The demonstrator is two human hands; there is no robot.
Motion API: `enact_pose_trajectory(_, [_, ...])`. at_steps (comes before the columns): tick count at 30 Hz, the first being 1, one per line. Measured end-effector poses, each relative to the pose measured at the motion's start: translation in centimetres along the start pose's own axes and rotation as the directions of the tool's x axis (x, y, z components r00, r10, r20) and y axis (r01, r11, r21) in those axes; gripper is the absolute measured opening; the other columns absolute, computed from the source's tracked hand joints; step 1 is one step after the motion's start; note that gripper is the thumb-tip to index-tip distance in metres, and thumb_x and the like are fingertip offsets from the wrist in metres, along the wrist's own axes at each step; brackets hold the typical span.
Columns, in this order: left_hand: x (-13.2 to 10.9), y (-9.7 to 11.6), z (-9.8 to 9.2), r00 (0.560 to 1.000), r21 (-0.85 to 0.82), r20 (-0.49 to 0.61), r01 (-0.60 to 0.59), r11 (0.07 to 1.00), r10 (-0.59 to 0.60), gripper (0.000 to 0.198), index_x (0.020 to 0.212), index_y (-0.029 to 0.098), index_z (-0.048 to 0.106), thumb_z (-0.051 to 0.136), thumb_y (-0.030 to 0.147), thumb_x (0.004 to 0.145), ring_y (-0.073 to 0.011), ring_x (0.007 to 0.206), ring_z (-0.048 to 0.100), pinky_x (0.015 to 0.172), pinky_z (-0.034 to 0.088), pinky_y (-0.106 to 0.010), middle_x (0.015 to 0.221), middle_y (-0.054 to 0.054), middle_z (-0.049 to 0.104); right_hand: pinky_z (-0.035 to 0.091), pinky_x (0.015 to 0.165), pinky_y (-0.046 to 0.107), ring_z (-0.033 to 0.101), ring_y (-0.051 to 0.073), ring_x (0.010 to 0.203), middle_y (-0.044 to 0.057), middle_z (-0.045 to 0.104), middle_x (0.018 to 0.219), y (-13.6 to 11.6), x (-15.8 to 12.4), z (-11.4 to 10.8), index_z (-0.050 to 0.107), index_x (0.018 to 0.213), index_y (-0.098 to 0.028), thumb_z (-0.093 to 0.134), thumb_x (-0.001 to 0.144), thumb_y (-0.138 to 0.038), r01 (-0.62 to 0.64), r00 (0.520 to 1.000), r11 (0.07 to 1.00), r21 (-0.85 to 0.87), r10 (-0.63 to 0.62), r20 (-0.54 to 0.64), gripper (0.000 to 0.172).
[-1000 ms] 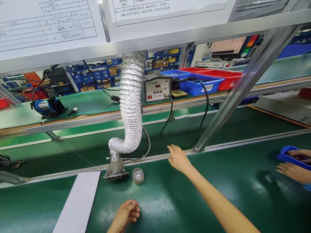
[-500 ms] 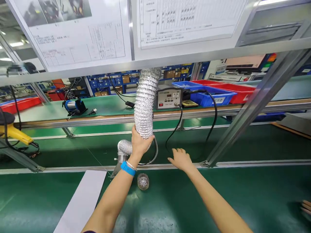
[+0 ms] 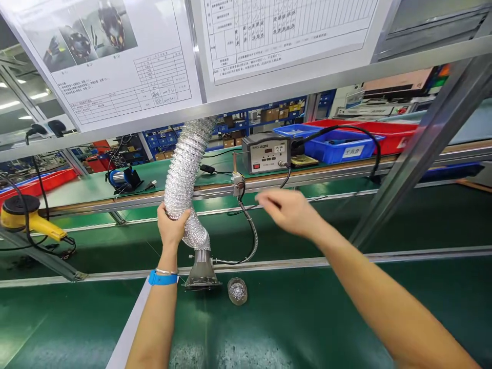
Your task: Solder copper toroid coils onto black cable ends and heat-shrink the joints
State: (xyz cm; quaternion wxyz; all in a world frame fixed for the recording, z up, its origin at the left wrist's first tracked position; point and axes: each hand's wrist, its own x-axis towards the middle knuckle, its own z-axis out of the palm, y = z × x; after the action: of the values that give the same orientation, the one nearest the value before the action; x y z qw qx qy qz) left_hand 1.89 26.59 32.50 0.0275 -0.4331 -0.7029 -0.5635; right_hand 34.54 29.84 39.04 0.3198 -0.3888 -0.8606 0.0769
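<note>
My left hand is wrapped round a silver flexible duct, which hangs from behind the sign board. Below it, the duct bends into a metal fume hood standing at the back of the green bench top. My right hand is in mid-air in front of the shelf edge, its fingers curled together and slightly blurred. A black cable from the soldering station passes behind that hand; whether the fingers hold it is hidden. A small bowl of shiny bits sits right of the hood.
Blue tool bin and red bins stand on the rear shelf. A yellow heat gun hangs at left. Sloping metal struts flank the bench. A white board lies at front left.
My left hand and the duct have moved left, and the hood now stands upright. My right hand has risen, and its spread fingers have closed. The view has shifted slightly.
</note>
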Motion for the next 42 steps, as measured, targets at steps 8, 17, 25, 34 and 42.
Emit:
enact_pose_trajectory(8, [-2.7, 1.1, 1.5, 0.995, -0.025, 0.077, -0.061, 0.998, 0.063, 0.08, 0.132, 0.02, 0.039, 0.075, 0.048, 0.066, -0.0275, 0.118, 0.051, 0.098, 0.042, -0.042, 0.131, -0.013, 0.05, 0.046, 0.08, 0.048, 0.06, 0.035, 0.093, 0.019, 0.064, 0.094, 0.2, 14.5, -2.8, 0.062, 0.1, -0.008, 0.051, 0.082, -0.017, -0.44, 0.844, 0.89, -0.115, 0.367, -0.391, 0.024])
enact_pose_trajectory(17, [-5.7, 1.4, 4.3, 0.941, -0.11, 0.249, -0.208, 0.972, 0.229, 0.099, 0.139, 0.016, 0.025, 0.079, 0.046, 0.062, -0.0302, 0.127, 0.041, 0.106, 0.037, -0.043, 0.138, -0.018, 0.038, 0.04, 0.093, 0.042, 0.052, 0.027, 0.099, 0.015, 0.06, 0.093, 0.6, -3.7, 6.6, 0.057, 0.085, -0.015, 0.048, 0.086, -0.033, -0.302, 0.864, 0.953, -0.02, 0.264, -0.429, 0.021])
enact_pose_trajectory(25, [-11.5, -6.0, 1.8, 0.92, -0.045, 0.39, -0.009, 0.999, 0.026, 0.077, 0.137, 0.019, 0.028, 0.069, 0.035, 0.074, -0.0262, 0.12, 0.049, 0.101, 0.042, -0.044, 0.135, -0.016, 0.037, 0.052, 0.072, 0.031, 0.059, 0.014, 0.079, 0.005, 0.061, 0.094, -1.6, -15.3, 23.6, 0.059, 0.102, -0.013, 0.053, 0.094, -0.041, -0.379, 0.918, 0.919, 0.112, 0.358, 0.171, 0.03])
enact_pose_trajectory(34, [-14.0, -7.9, -0.3, 0.909, -0.043, 0.407, 0.12, 0.992, -0.093, 0.066, 0.13, 0.017, 0.035, 0.067, 0.035, 0.075, -0.025, 0.114, 0.054, 0.093, 0.048, -0.041, 0.129, -0.016, 0.043, 0.052, 0.085, 0.038, 0.059, 0.019, 0.098, 0.009, 0.057, 0.115, -0.2, -17.3, 24.7, 0.056, 0.117, -0.016, 0.054, 0.094, -0.037, -0.469, 0.806, 0.878, 0.09, 0.384, 0.451, 0.031])
enact_pose_trajectory(42, [-8.7, 3.5, 5.2, 0.934, -0.11, 0.295, -0.175, 0.978, 0.2, 0.11, 0.14, 0.015, 0.025, 0.081, 0.053, 0.053, -0.0364, 0.132, 0.036, 0.11, 0.029, -0.051, 0.139, -0.02, 0.038, 0.048, 0.099, 0.043, 0.055, 0.029, 0.115, 0.009, 0.053, 0.129, 1.9, -17.7, 11.0, 0.046, 0.131, -0.024, 0.073, 0.062, -0.042, -0.437, 0.81, 0.895, 0.084, 0.352, 0.469, 0.076])
